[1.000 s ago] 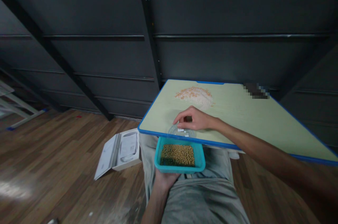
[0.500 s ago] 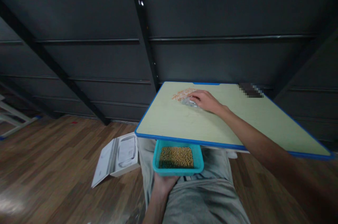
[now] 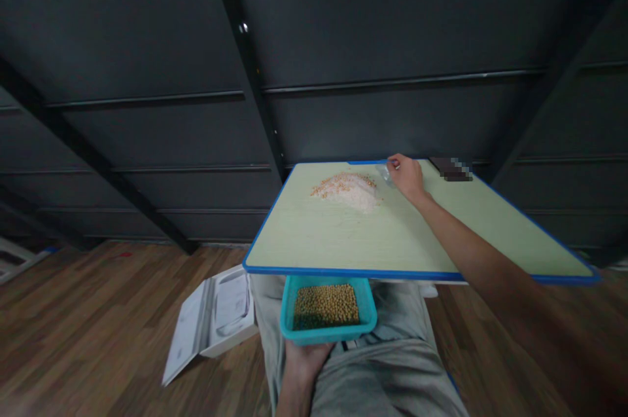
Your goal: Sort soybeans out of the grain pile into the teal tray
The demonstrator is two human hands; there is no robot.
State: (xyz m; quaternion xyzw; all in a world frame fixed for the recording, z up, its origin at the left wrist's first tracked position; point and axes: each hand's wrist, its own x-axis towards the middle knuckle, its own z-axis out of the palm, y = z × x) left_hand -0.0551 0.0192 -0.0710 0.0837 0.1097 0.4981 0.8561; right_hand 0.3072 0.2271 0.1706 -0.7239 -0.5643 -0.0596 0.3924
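Observation:
My left hand supports a teal plastic basket from below, its fingers hidden under the base. Inside the basket lies a layer of round tan beans. Over the far part of the table, my right hand pinches a small clear plastic bag between thumb and fingers. Left of that hand a mixed pile is spread on the tabletop: fine white grains, probably rice, with orange-yellow kernels mostly along its far and left sides.
The pale green folding table has a blue edge and reaches over my lap. A blurred-out dark object lies at its far right. On the wooden floor to the left sits an opened white box. A dark panelled wall rises behind the table.
My right hand has lifted off the pile and moved right and away with the clear bag, uncovering the white grains. The left hand still supports the basket. The view has shifted slightly.

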